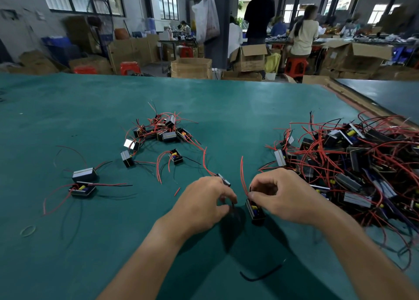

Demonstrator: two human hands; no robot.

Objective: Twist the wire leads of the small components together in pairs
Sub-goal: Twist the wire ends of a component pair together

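The green table [238,109] is carrying all the task parts. At its right edge, a large pile [353,163] of small black components with red and black leads is lying tangled. A smaller cluster [163,129] of the same components is sitting near the table centre, and a pair [84,181] is lying side by side at the left. Beyond the table, an open cardboard box [191,68] is standing on the floor; its contents are not showing.

The right hand [281,197] is curling over one component [256,210], which is standing on the table between the hands, with thumb and forefinger pinching its red lead [243,175] near the base. The left hand [201,205] is curling its fingers, thumb and forefinger closing on a black lead [234,207]. A second component [224,179] is lying just beyond the left knuckles; whether it is being held cannot be told.

A black wire off-cut [260,274] is lying between the forearms, and a rubber band [28,230] near the left edge.
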